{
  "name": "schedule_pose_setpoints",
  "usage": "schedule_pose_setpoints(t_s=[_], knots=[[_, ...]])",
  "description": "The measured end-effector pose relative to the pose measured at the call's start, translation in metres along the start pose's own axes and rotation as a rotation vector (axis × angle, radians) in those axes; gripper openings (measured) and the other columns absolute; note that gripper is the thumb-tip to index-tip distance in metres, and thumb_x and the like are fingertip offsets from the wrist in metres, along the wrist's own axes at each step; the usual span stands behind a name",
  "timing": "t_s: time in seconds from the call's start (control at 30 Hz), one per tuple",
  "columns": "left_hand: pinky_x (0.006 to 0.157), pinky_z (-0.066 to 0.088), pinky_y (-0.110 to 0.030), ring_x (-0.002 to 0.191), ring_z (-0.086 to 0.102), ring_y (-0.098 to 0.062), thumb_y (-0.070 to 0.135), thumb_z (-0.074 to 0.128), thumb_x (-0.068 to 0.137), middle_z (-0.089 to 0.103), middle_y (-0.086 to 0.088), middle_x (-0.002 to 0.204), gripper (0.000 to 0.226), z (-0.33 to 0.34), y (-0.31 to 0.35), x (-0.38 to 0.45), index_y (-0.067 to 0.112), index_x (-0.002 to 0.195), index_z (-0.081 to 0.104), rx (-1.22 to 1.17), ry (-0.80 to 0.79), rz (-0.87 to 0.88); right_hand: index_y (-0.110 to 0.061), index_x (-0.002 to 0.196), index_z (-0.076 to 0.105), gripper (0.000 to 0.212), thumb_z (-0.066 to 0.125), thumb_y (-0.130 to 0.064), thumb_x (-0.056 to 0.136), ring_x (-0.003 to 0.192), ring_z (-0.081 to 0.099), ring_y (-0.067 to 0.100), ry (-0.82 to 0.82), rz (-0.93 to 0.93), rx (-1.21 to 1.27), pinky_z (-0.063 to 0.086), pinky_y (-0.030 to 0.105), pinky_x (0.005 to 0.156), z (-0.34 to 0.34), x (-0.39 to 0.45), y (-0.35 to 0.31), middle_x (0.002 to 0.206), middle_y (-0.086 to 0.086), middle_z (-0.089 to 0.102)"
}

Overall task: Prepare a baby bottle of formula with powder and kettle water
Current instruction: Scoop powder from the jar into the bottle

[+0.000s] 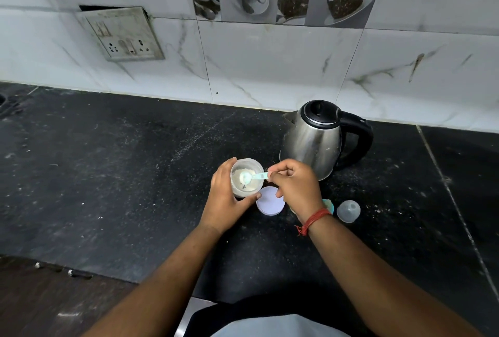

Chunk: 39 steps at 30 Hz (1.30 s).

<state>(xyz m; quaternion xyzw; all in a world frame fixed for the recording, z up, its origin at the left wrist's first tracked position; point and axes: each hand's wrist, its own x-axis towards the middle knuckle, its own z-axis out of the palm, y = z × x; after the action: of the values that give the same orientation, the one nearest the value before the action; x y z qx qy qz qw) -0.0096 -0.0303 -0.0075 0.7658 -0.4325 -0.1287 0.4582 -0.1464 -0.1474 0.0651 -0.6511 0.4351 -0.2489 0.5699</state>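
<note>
Two hands work over the black desk (108, 174), described from left to right. Your left hand (226, 199) wraps the powder container (247, 177), fingers on its far side and thumb on its near side, holding it upright on the desk. White formula powder (243, 178) lies inside the open mouth. Judged by its clear plastic wall, the container is light and easily tipped, so keep that grip low and around the body rather than at the rim. The pale lid (270, 201) lies flat on the desk just beside the container, between your two hands. Your right hand (294, 185) pinches the handle of the small teal scoop (249, 176) between thumb and fingertips; its bowl sits over the powder within the container mouth. The scoop is stiff, very light, and probably spills if tilted, so hold it at the handle end and keep the bowl level. A red thread band (313, 219) circles your right wrist. Behind that wrist a teal-edged object (330, 205), possibly the bottle, is mostly hidden. The clear dome cap (349, 211) stands farther right. The steel kettle (316, 139) stands behind, lid closed; it is likely heavy and hot-walled, so take it only by the black handle (361, 139).
</note>
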Motion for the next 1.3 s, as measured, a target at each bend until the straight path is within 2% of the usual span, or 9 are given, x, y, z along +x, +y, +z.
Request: schedule_pose_setpoints(t_s=[0.3,0.5,0.67,0.87,0.93,1.0,1.07,1.17,1.3], knots=[[0.119,0.036,-0.036,0.143,0.037,-0.008,0.047,0.088,0.073,0.042,0.018,0.149,0.098,-0.009,-0.014,-0.003,0.023,0.153,0.036,-0.032,-0.02,-0.086,-0.005,0.089,0.072,0.008,0.067,0.0,0.086,0.047,0.054,0.014,-0.011,0.152,0.177,0.046,0.024,0.046,0.017,0.002,0.005,0.085,0.019,0.074],[0.118,0.034,-0.033,0.143,0.037,-0.007,0.04,0.09,0.074,0.041,0.019,0.149,0.097,-0.012,-0.018,-0.004,0.024,0.153,0.035,-0.024,-0.014,-0.094,-0.005,0.089,0.073,0.008,0.067,0.0,0.086,0.045,0.054,0.012,-0.029,0.188,0.194,0.047,0.025,0.046,0.025,0.006,0.007,0.075,0.01,0.072],[0.119,0.039,-0.044,0.141,0.043,-0.009,0.052,0.086,0.067,0.046,0.01,0.149,0.104,-0.014,-0.032,-0.006,0.025,0.153,0.034,-0.105,-0.029,-0.189,-0.004,0.09,0.073,0.008,0.067,0.001,0.086,0.045,0.053,0.013,-0.024,0.235,0.275,0.044,0.024,0.042,0.028,0.005,0.01,0.078,0.01,0.073],[0.116,0.042,-0.046,0.135,0.05,-0.01,0.048,0.086,0.07,0.051,0.008,0.144,0.087,-0.018,-0.038,-0.002,0.038,0.144,0.041,-0.194,-0.05,-0.194,-0.004,0.091,0.072,0.008,0.068,0.001,0.086,0.043,0.052,0.012,-0.012,0.263,0.336,0.043,0.024,0.042,0.026,0.003,0.009,0.084,0.014,0.075],[0.119,0.039,-0.045,0.139,0.047,-0.01,0.053,0.085,0.069,0.047,0.006,0.149,0.095,-0.02,-0.039,-0.001,0.038,0.148,0.036,-0.2,-0.06,-0.208,-0.004,0.092,0.072,0.008,0.067,0.0,0.088,0.044,0.052,0.012,-0.012,0.268,0.358,0.043,0.024,0.042,0.023,0.001,0.007,0.089,0.017,0.076],[0.122,0.035,-0.044,0.144,0.041,-0.011,0.061,0.083,0.065,0.039,0.004,0.157,0.113,-0.023,-0.04,-0.001,0.027,0.157,0.025,-0.197,-0.053,-0.254,-0.004,0.093,0.072,0.008,0.066,0.0,0.088,0.045,0.052,0.012,-0.011,0.265,0.368,0.044,0.023,0.043,0.02,0.0,0.004,0.092,0.018,0.076],[0.124,0.032,-0.042,0.147,0.036,-0.009,0.065,0.078,0.065,0.032,0.005,0.162,0.118,-0.026,-0.037,-0.002,0.022,0.16,0.021,-0.187,-0.028,-0.268,-0.004,0.093,0.072,0.009,0.065,0.0,0.088,0.045,0.052,0.011,-0.001,0.255,0.377,0.044,0.023,0.043,0.016,-0.001,0.002,0.091,0.018,0.076],[0.126,0.027,-0.038,0.15,0.029,-0.008,0.066,0.068,0.075,0.03,0.01,0.161,0.104,-0.035,-0.025,-0.001,0.021,0.159,0.026,-0.132,0.092,-0.195,-0.005,0.091,0.071,0.01,0.064,0.001,0.089,0.044,0.051,0.011,0.014,0.245,0.407,0.043,0.022,0.043,0.008,-0.003,0.0,0.085,0.015,0.074],[0.122,0.024,-0.024,0.149,0.031,-0.015,0.052,0.064,0.088,0.035,0.0,0.16,0.079,-0.042,0.004,0.005,0.01,0.15,0.04,0.025,0.194,0.095,-0.006,0.089,0.071,0.011,0.063,0.002,0.09,0.043,0.05,0.011,0.044,0.23,0.451,0.041,0.021,0.041,-0.006,-0.005,-0.003,0.079,0.013,0.072]])
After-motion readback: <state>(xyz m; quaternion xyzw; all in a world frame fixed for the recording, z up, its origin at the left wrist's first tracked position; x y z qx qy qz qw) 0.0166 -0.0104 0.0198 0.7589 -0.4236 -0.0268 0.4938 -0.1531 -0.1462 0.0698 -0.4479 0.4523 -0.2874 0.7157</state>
